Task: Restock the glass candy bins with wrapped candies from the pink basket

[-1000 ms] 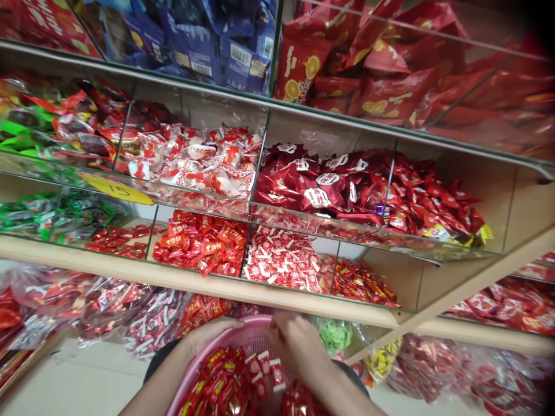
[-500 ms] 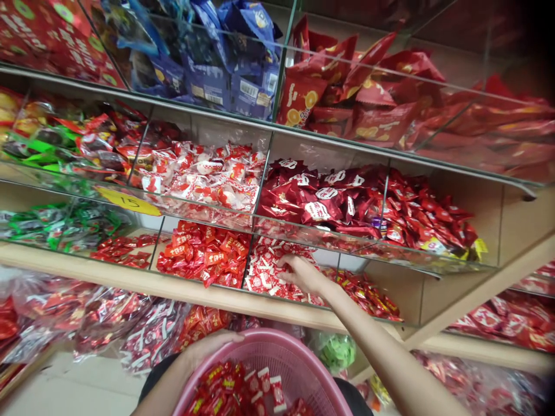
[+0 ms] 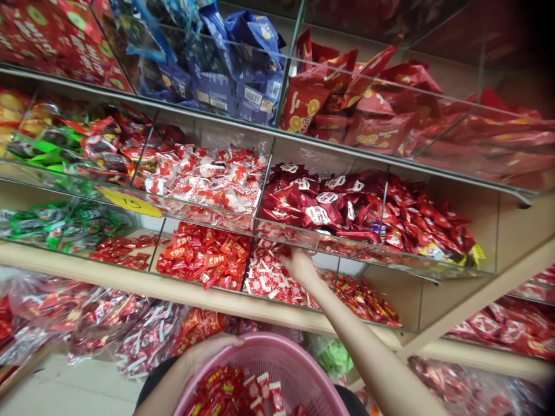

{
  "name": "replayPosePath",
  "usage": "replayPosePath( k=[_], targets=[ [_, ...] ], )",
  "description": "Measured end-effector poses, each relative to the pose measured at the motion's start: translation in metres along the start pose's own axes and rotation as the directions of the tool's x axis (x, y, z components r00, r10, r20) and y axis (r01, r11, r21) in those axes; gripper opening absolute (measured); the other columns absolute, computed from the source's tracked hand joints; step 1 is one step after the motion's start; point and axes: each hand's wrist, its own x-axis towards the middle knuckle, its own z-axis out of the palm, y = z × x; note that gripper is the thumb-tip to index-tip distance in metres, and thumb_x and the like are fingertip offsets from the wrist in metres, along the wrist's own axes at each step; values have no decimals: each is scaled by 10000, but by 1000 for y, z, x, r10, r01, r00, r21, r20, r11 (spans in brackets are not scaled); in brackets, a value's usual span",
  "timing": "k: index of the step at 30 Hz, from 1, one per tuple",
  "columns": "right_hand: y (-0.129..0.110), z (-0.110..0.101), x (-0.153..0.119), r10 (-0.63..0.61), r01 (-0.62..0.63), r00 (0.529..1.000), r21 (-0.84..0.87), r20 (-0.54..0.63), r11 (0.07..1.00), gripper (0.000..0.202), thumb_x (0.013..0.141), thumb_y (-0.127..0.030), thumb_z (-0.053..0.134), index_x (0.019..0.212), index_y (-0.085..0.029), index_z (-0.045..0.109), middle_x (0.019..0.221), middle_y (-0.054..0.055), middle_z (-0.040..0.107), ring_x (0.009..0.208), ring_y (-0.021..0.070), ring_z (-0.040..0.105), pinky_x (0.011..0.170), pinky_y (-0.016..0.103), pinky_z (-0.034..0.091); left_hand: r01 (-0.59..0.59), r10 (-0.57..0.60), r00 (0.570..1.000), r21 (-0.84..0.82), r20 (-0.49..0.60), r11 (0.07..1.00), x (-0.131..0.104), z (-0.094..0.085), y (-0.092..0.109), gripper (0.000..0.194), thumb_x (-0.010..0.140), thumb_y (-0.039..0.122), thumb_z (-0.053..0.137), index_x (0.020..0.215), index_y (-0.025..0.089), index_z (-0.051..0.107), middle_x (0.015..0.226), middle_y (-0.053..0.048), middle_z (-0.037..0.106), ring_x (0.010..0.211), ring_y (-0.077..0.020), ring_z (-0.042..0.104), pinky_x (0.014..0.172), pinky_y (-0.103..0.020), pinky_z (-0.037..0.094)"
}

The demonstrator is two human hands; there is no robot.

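My right hand (image 3: pixel 299 267) reaches into the bottom shelf compartment of small red and white wrapped candies (image 3: pixel 271 277). Its fingertips are among the candies and partly hidden, so I cannot make out what they hold. At the bottom, my left hand (image 3: pixel 210 350) grips the left rim of a pink plastic basket (image 3: pixel 299 361). Inside the basket lie red candies with yellow print (image 3: pixel 221 384) and several red and white ones (image 3: pixel 263 394).
Red-orange candies (image 3: pixel 203 254) fill the compartment on the left, red and yellow ones (image 3: pixel 364 297) the one on the right. Above are glass-fronted shelves with maroon packets (image 3: pixel 323 199) and a yellow price tag (image 3: pixel 130 202). Bagged candies (image 3: pixel 147 341) sit below the wooden ledge (image 3: pixel 208 294).
My right hand has moved slightly up and deeper into the red and white candies, and its fingertips are now more hidden. My left hand and the basket have hardly moved.
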Motion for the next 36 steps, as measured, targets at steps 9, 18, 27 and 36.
replayPosePath(
  k=[9,18,27,36],
  targets=[
    [-10,6,3,-6,9,997,-41,72,999,319,789,-304,512,1066,-150,556,1054,133,607,962,241,546,771,305,383,-27,29,999,58,-34,998,-5,0,5,279,713,336,618,876,128,710,801,-57,714,792,-206,634,724,-262,461],
    [-6,-21,-41,-128,140,988,169,-82,976,304,766,-291,509,1043,-179,568,893,57,649,740,174,573,679,266,398,3,-3,1000,27,-3,1000,-6,4,9,318,707,357,612,904,123,698,851,-67,714,842,-221,629,782,-288,452],
    [24,21,-165,-221,96,892,313,395,945,279,757,-209,509,1028,-222,571,924,26,642,751,157,575,681,244,410,47,-47,999,21,7,999,-6,10,13,350,713,362,613,959,123,681,859,-54,715,786,-195,628,764,-280,451],
    [35,114,-209,0,60,839,-92,545,994,456,733,-221,530,1177,-116,519,914,143,667,875,274,611,737,343,433,51,-50,999,52,-20,997,-8,12,14,347,699,374,613,939,136,688,846,-34,718,813,-201,631,783,-273,444]
  ],
)
